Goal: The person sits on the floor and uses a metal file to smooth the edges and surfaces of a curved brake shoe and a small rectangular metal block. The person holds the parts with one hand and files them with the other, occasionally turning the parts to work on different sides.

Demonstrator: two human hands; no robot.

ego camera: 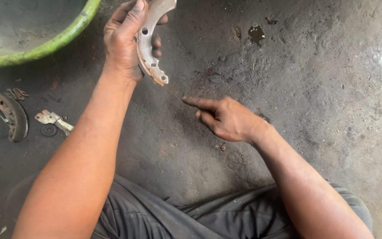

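There is a single view, taken from a camera worn on the person's head. It looks steeply down, almost straight onto the dark, stained concrete floor (315,79) in front of the seated person. It sits close: both forearms enter from the bottom edge and fill much of the frame, with the person's grey trousers (164,217) along the lower border. The left hand (124,40) reaches the top edge, where the curved metal piece (151,40) it holds is cut off. The rim of a green basin (54,42) is cropped at the upper left corner. With only one camera, no second view overlaps it.
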